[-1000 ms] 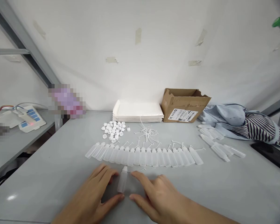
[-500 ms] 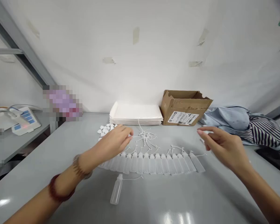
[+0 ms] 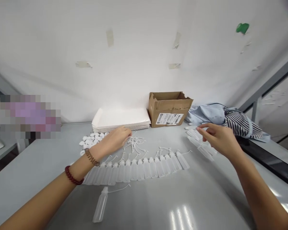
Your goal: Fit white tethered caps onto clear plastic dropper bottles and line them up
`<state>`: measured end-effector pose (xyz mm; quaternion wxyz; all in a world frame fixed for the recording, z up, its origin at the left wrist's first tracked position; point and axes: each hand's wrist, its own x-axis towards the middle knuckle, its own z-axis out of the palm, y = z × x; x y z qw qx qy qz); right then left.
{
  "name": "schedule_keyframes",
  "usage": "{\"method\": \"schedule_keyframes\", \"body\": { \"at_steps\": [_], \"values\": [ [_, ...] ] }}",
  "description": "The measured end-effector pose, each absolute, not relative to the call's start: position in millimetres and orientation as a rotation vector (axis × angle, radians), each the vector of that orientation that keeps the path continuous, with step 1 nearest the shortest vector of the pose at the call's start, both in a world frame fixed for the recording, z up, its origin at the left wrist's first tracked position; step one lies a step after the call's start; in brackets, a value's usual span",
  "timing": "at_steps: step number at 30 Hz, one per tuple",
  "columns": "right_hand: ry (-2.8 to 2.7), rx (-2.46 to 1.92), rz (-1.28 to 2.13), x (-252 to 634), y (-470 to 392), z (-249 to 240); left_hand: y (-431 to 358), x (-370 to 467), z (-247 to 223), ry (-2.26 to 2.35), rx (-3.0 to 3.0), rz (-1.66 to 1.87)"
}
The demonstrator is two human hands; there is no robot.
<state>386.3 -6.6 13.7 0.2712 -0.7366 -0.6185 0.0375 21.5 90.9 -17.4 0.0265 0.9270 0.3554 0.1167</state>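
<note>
A row of several clear plastic bottles (image 3: 133, 170) with white strap pieces lies across the grey table, and one more bottle (image 3: 100, 206) lies in front of it at the left. My left hand (image 3: 117, 139) is over the edge of a pile of white straps (image 3: 136, 142), its fingers curled together; what they hold, if anything, is too small to tell. White caps (image 3: 92, 139) are heaped left of that hand. At the right my right hand (image 3: 217, 137) hovers above loose clear bottles (image 3: 201, 147), thumb and forefinger apart with nothing visible between them.
Behind the straps is a stack of white envelopes (image 3: 121, 119), with an open cardboard box (image 3: 170, 110) on its right. Blue and striped cloth (image 3: 220, 118) lies at the back right, beside a long black object (image 3: 266, 159). A grey wall rises behind.
The view has turned to the right, so the table's things appear further left. Loose bottles by my right hand have come into view. My left hand is now nearer the strap pile.
</note>
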Motion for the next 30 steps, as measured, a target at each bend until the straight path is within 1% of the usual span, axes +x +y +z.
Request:
{"method": "schedule_keyframes", "body": {
  "at_steps": [3,7,13,16,21,23,25,27,30],
  "values": [
    [-1.84,-2.068,0.229,389,-8,14,90,22,-10,1.093,2.844,0.435],
    [-1.941,-2.169,0.224,396,-6,10,80,25,1,1.182,2.817,0.573],
    [-1.939,-2.247,0.246,410,-10,2,49,23,10,1.412,2.769,1.029],
    [-1.938,-2.302,0.264,409,-14,-2,34,20,12,1.465,2.733,1.123],
    [-1.976,-2.319,0.285,403,-15,-1,17,17,13,1.375,2.699,1.233],
    [-2.003,-2.259,0.351,402,-17,6,12,18,13,1.356,2.659,1.223],
    [-1.926,-2.118,0.498,395,-19,16,6,20,15,1.32,2.614,1.243],
    [-1.681,-1.881,0.701,378,-22,23,0,23,17,1.25,2.56,1.265],
    [-1.415,-1.402,0.96,330,-29,23,-12,32,21,1.13,2.442,1.261]
  ]
}}
